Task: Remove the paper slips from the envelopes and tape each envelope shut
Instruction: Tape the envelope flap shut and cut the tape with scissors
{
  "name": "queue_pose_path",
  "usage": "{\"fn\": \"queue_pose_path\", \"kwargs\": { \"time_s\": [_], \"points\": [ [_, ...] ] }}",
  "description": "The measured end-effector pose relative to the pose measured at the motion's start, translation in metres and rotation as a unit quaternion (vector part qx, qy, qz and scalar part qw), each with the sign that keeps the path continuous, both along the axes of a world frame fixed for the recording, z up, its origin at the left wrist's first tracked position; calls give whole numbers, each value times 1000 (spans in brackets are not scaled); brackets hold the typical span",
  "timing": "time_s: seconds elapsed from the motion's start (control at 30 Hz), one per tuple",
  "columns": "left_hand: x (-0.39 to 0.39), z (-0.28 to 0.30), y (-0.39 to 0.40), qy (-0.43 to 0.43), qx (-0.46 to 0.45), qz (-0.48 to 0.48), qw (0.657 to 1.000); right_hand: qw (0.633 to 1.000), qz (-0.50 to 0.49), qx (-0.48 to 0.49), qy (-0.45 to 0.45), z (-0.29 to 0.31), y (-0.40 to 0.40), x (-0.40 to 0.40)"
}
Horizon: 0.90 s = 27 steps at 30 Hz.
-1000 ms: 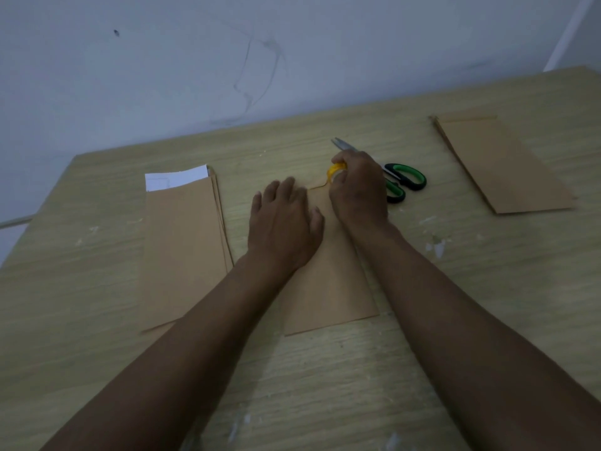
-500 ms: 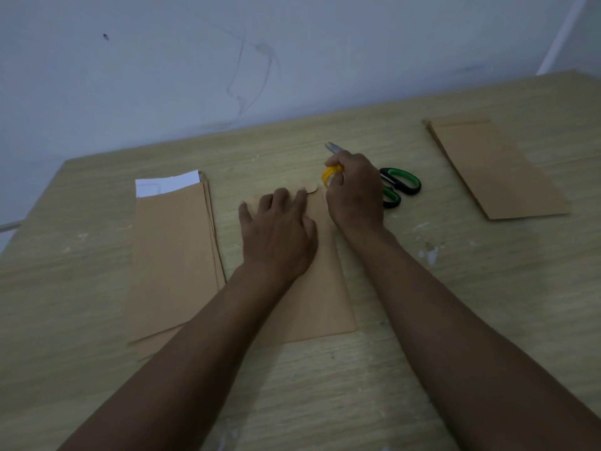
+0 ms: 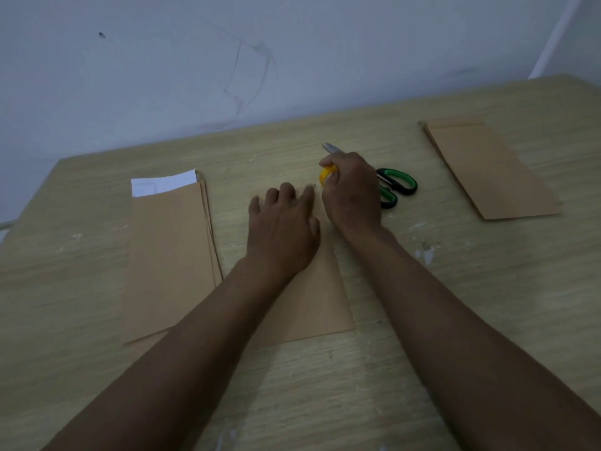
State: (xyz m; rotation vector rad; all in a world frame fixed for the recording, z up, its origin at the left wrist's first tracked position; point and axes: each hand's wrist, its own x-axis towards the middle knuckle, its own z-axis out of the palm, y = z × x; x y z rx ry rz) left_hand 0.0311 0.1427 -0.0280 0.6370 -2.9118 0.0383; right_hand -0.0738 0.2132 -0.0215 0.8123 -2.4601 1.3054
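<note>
My left hand (image 3: pixel 282 232) presses the brown envelope (image 3: pixel 312 297) flat while my right hand (image 3: pixel 353 190) grips the yellow tape roll (image 3: pixel 326 176) at its top edge, apparently mid-seal, with the slip-filled stack (image 3: pixel 169 249) left of my hands unprocessed and seemingly finished envelopes (image 3: pixel 487 170) to the right.

Both bare forearms reach forward from the lower edge of the view, converging toward the middle. The left hand (image 3: pixel 282 227) lies palm down, fingers straight and slightly spread, pressing flat. The right hand (image 3: pixel 353 190) sits just beside it, touching at the thumb side, fingers curled round a small yellow tape roll (image 3: pixel 327 176)
</note>
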Motion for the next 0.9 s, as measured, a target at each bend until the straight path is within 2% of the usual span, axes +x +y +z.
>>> {"fn": "queue_pose_path", "kwargs": {
  "time_s": [0.2, 0.4, 0.9],
  "points": [
    [1, -3, 0, 19, 18, 4, 1000, 1000, -6, 4, -3, 2, 3, 0],
    [1, -5, -1, -8, 21, 9, 1000, 999, -51, -13, 13, -2, 6, -8],
    [-2, -1, -1, -8, 0, -4, 1000, 999, -26, 12, 20, -4, 7, -8]
  ]
}}
